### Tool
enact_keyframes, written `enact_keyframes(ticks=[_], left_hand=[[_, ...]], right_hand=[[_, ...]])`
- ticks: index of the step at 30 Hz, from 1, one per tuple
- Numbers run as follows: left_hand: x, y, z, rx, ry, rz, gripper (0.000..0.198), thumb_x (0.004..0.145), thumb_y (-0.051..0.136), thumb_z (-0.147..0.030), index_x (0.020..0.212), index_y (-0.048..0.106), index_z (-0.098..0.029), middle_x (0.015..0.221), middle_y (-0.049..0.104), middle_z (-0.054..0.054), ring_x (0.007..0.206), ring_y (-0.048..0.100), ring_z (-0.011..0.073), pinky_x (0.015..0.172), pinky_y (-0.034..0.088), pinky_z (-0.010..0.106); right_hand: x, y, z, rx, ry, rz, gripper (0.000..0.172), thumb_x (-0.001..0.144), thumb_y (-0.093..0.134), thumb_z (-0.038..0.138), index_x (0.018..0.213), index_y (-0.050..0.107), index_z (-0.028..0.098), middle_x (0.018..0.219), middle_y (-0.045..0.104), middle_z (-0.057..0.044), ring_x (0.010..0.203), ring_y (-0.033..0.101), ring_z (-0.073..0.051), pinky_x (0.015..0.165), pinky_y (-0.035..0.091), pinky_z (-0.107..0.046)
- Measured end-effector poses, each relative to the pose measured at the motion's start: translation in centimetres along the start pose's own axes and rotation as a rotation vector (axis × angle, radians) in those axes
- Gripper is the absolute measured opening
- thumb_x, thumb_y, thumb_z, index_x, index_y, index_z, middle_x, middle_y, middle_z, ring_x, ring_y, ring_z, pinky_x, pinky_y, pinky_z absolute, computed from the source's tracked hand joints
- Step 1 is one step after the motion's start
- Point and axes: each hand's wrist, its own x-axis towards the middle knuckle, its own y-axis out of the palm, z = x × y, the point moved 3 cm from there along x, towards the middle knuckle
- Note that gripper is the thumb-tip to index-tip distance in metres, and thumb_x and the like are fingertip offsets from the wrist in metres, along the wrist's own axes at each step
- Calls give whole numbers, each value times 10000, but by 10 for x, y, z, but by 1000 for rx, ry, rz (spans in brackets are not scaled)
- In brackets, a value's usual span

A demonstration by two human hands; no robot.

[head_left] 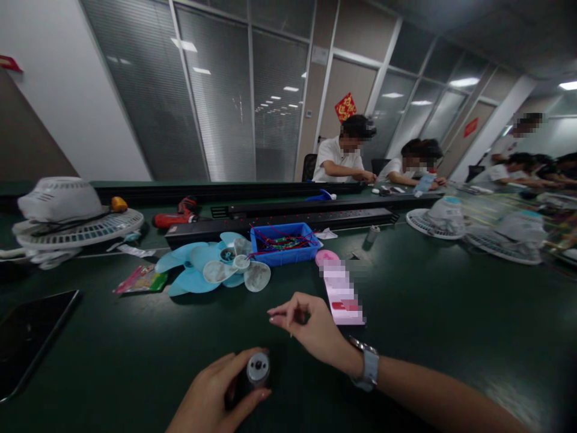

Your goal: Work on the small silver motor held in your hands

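Observation:
My left hand [220, 391] is wrapped round a small cylindrical metal motor [258, 368], its end face with a dark centre hole tipped up toward me. Above and to the right of it, my right hand [311, 328] hovers over the dark green table. Its thumb and forefinger come together in a pinch; anything between them is too small to make out. A watch is on that wrist. Light blue fan blades [193, 270] and a pale, stained fan blade [243, 264] lie beyond my hands, beside a blue tray [279, 257] of wires and small circuit boards.
A pink-edged phone-like device [343, 300] lies behind my right hand. Another small motor [372, 234] stands farther back. White fan housings [63, 204] sit on both sides. A red power drill [174, 218] rests by a black power strip [288, 224]. Several people work across the table.

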Motion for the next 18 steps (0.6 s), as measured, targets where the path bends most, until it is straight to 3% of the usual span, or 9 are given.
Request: enact_keyframes(ticks=[5,12,18], left_hand=[[-1,2,1,10,49,-24,398,838,655,-382,1214,617,-256,825,725,26,623,665,143,563,540,202],[3,1,-1,4,77,-2,390,851,645,-351,1231,598,-278,822,718,10,643,676,141,593,560,199],[2,-2,-3,6,84,20,327,858,629,-358,1169,628,-258,802,713,14,646,678,145,604,569,203]], right_hand=[[-26,26,21,-30,-63,231,175,784,721,191,643,618,177,848,754,-17,848,717,-164,756,518,-271],[-30,29,12,-146,-139,229,184,783,721,164,633,617,184,818,747,12,767,700,-136,816,477,-280],[-32,28,15,-109,-163,270,240,780,749,261,607,601,187,849,754,0,845,713,-154,819,490,-279]])
